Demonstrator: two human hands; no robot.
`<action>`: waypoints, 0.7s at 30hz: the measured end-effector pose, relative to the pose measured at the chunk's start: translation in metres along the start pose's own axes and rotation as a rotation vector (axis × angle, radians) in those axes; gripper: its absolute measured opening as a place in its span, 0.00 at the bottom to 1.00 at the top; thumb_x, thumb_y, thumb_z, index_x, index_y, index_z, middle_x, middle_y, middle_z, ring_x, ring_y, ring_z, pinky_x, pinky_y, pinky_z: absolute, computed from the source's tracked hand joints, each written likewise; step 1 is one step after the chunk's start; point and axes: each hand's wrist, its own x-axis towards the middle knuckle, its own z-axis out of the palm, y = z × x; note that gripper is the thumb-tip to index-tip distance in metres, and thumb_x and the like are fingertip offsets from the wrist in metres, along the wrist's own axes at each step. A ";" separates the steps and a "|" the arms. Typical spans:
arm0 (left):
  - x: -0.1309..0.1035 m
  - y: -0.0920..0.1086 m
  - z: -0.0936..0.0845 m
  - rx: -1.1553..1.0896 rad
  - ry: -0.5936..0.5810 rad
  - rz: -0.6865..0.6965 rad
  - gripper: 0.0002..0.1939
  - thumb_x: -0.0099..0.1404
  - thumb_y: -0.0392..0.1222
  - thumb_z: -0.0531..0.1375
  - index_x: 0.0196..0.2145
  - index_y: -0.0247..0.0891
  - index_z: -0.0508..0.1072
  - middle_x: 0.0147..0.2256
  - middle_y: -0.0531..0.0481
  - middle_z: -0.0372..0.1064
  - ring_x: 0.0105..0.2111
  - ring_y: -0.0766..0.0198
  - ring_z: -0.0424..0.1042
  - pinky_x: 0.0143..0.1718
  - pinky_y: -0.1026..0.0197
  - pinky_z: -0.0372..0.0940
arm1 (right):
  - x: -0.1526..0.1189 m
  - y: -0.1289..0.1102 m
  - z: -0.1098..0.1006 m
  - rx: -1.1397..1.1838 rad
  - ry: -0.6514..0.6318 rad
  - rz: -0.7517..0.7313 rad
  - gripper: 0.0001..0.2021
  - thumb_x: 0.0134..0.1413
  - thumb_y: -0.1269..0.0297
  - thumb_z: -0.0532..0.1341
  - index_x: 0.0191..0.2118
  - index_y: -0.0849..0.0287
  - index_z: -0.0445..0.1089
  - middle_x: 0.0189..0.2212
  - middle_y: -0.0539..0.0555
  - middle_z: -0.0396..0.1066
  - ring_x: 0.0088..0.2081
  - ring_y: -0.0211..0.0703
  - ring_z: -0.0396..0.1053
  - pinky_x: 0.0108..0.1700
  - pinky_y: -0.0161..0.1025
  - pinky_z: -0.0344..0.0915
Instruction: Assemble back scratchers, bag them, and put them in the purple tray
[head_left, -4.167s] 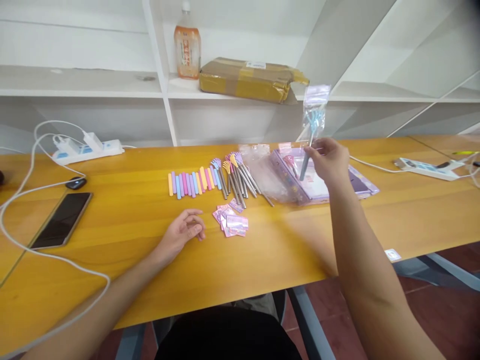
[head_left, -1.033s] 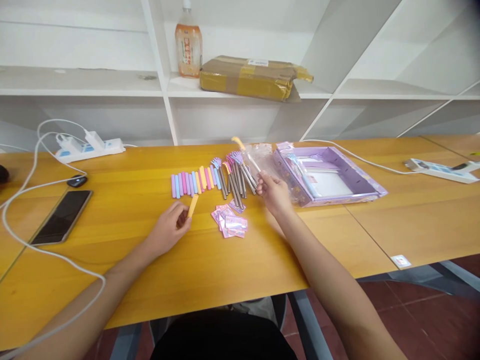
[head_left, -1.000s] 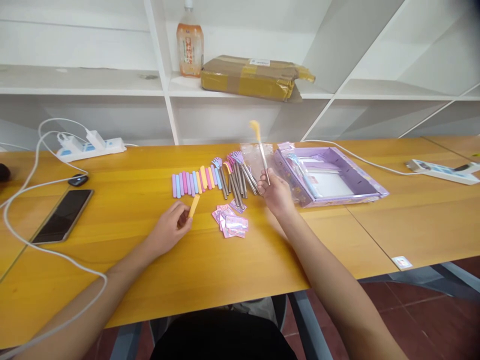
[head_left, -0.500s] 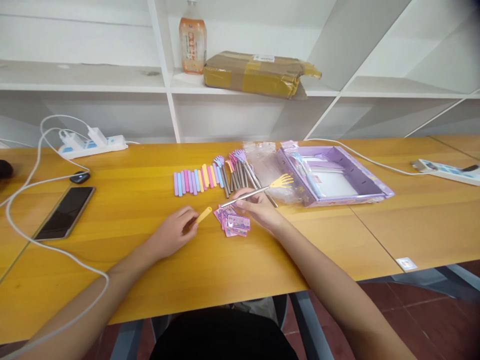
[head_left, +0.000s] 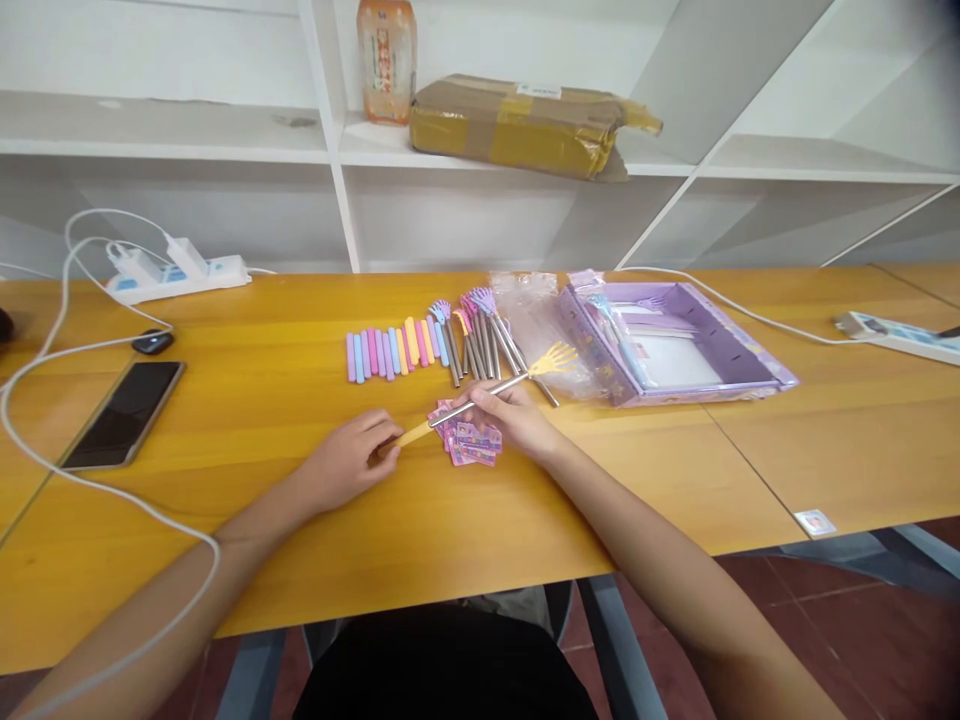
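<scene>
My left hand [head_left: 358, 458] is closed around a yellow handle sleeve [head_left: 413, 434]. In my right hand [head_left: 508, 412] is a back scratcher [head_left: 491, 390] with a metal rod and a yellow hand-shaped head. The rod's bare end meets the open end of the sleeve; how far it goes in, I cannot tell. Under the rod lie several small purple-pink printed cards [head_left: 474, 444]. Beyond my hands, loose coloured sleeves [head_left: 386, 352] stand in a row on the table, beside several metal back scratchers [head_left: 480, 340] with purple and pink heads.
A purple box [head_left: 679, 392] with packaged items sits at the right, next to clear plastic bags [head_left: 529, 315]. To the left are a phone [head_left: 124, 415], white cables and a power strip [head_left: 184, 280]. A taped carton [head_left: 517, 125] and bottle [head_left: 386, 65] stand on the shelf.
The rod's end has come down and left to meet the yellow sleeve, which was apart from it before. The camera view has shifted slightly.
</scene>
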 end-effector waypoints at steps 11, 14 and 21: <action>-0.001 -0.001 0.003 -0.143 -0.116 -0.073 0.15 0.79 0.53 0.57 0.41 0.41 0.75 0.38 0.50 0.71 0.38 0.59 0.72 0.41 0.59 0.63 | -0.006 -0.023 0.002 -0.289 -0.025 -0.076 0.22 0.68 0.44 0.66 0.35 0.60 0.82 0.29 0.53 0.73 0.32 0.40 0.72 0.34 0.37 0.69; 0.000 0.000 0.004 -0.168 -0.125 -0.093 0.15 0.78 0.53 0.58 0.40 0.41 0.75 0.38 0.50 0.71 0.37 0.59 0.71 0.40 0.59 0.63 | -0.007 -0.025 0.001 -0.289 -0.051 -0.061 0.22 0.68 0.46 0.66 0.32 0.60 0.80 0.30 0.53 0.74 0.32 0.40 0.73 0.37 0.38 0.71; 0.002 0.000 0.006 -0.234 -0.135 -0.132 0.14 0.77 0.54 0.60 0.40 0.41 0.76 0.36 0.51 0.71 0.35 0.60 0.70 0.38 0.59 0.61 | -0.005 -0.022 0.002 -0.237 -0.101 -0.099 0.21 0.69 0.47 0.66 0.32 0.60 0.80 0.28 0.52 0.74 0.30 0.40 0.72 0.39 0.40 0.74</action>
